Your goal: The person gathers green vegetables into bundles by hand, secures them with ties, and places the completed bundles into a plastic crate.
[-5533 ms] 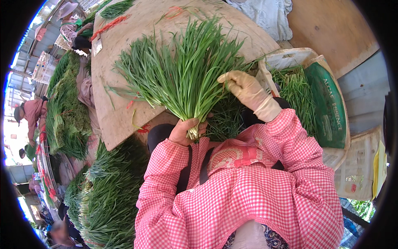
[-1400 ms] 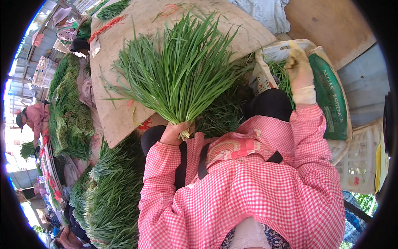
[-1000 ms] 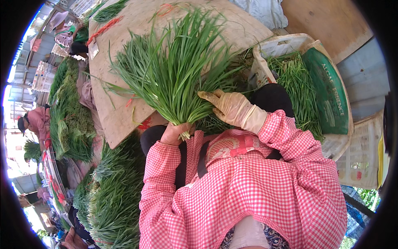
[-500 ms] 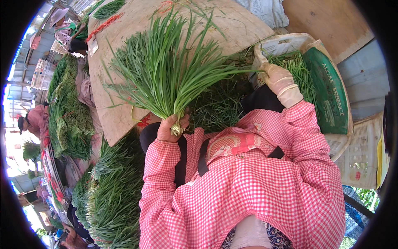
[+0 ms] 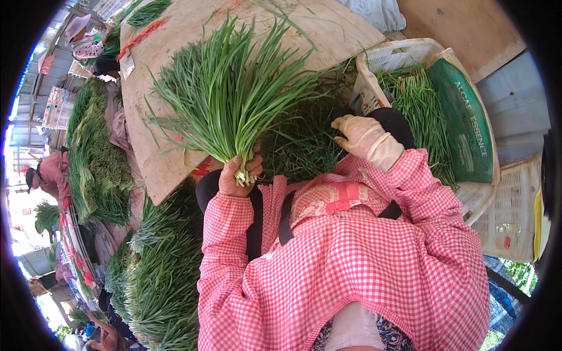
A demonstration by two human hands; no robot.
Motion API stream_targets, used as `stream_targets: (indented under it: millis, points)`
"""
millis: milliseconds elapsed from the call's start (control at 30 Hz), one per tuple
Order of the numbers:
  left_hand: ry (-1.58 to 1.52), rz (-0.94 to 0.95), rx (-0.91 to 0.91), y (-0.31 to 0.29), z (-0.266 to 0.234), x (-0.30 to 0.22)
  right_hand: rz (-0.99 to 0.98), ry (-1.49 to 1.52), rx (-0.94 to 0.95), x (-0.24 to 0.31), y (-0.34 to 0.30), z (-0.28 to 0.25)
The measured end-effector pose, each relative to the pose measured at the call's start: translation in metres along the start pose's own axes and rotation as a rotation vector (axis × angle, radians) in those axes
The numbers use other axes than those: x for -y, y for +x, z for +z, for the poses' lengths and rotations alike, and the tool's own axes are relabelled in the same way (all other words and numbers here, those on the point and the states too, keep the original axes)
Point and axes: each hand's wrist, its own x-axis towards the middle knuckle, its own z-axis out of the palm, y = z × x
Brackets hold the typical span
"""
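Note:
My left hand (image 5: 241,175), bare, is wrapped round the pale stem ends of a bunch of garlic chives (image 5: 231,105). The long green leaves fan out upward over the wooden board (image 5: 140,111). To the right, my right hand (image 5: 363,137) wears a cream glove and hovers in front of my dark knee. Its thumb and fingers are a little apart, and nothing shows between them. Loose green leaves (image 5: 301,146) lie below, between the two hands.
At the right stands a white plastic crate (image 5: 374,61) with chives and a green printed sack (image 5: 462,117) in it. Stacked chives (image 5: 167,275) lie at my left, with another long heap (image 5: 96,158) beyond. Other people (image 5: 52,175) are at the far left.
My right hand has let go of the leaf tips at the bunch's right side and come inward and down from the crate's edge. The bunch stays in my left hand, its leaves closer together.

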Motion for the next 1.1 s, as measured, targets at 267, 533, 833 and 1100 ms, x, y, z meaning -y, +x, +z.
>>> stream_targets:
  millis: [267, 533, 833, 1100]
  points:
    - [0.375, -0.053, -0.013, -0.003, 0.007, 0.005, -0.087, 0.502, -0.005, 0.038, 0.031, 0.063]
    - [0.564, -0.017, -0.039, -0.001, 0.006, 0.014, -0.009, 0.009, 0.567, 0.041, 0.023, 0.06]
    - [0.636, -0.102, -0.062, -0.002, 0.011, 0.011, -0.466, 0.372, 0.139, 0.091, 0.0, -0.034]
    - [0.861, -0.244, 0.053, -0.006, 0.009, 0.009, -0.386, 0.116, -0.647, 0.103, 0.047, -0.071]
